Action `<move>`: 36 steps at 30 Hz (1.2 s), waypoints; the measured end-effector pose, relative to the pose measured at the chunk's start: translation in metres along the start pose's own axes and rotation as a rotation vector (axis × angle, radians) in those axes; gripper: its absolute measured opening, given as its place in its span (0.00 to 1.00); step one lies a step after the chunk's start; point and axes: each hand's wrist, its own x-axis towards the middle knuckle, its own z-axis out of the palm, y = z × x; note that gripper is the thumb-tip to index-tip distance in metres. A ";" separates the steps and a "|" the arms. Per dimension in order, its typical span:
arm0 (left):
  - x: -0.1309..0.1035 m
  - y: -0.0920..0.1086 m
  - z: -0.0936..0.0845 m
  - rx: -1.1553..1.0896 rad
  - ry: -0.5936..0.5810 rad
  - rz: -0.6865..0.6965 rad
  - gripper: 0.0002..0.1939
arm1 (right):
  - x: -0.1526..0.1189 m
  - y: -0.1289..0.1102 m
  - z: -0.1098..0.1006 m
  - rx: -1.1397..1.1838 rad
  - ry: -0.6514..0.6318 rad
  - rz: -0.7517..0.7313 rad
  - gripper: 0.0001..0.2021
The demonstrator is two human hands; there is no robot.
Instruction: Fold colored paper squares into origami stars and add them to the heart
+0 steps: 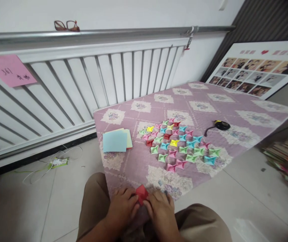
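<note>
A small folded red paper [142, 194] lies at the near edge of the cloth-covered table, between my two hands. My left hand [123, 205] has its fingertips closed on the paper's left side. From the right, my right hand [160, 209] presses on the paper's other side with its thumb and fingers. Beyond them, several small folded paper pieces [174, 143] in green, pink, blue, yellow and red stand in slanted rows. A stack of paper sheets [114, 141], light blue on top, lies at the table's left.
A black and yellow object [221, 125] with a short strap lies right of the folded pieces. Behind the patterned tablecloth [139, 117] is a white radiator [124, 75]. A photo board [254, 70] leans at the back right. Glasses [66, 26] rest on the pipe.
</note>
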 end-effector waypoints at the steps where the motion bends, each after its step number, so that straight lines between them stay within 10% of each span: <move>1: 0.005 0.002 -0.003 -0.019 -0.022 -0.025 0.07 | 0.005 -0.002 0.000 0.005 -0.011 0.033 0.01; 10: 0.036 0.005 -0.017 -0.051 -0.151 -0.190 0.10 | 0.025 0.002 0.006 -0.072 -0.132 0.132 0.09; 25: 0.041 0.000 -0.015 -0.127 -0.213 -0.122 0.10 | 0.025 -0.004 -0.002 0.111 -0.207 0.229 0.06; 36: 0.042 -0.004 -0.030 -0.094 -0.179 0.088 0.01 | 0.035 0.000 -0.007 0.229 -0.223 0.033 0.05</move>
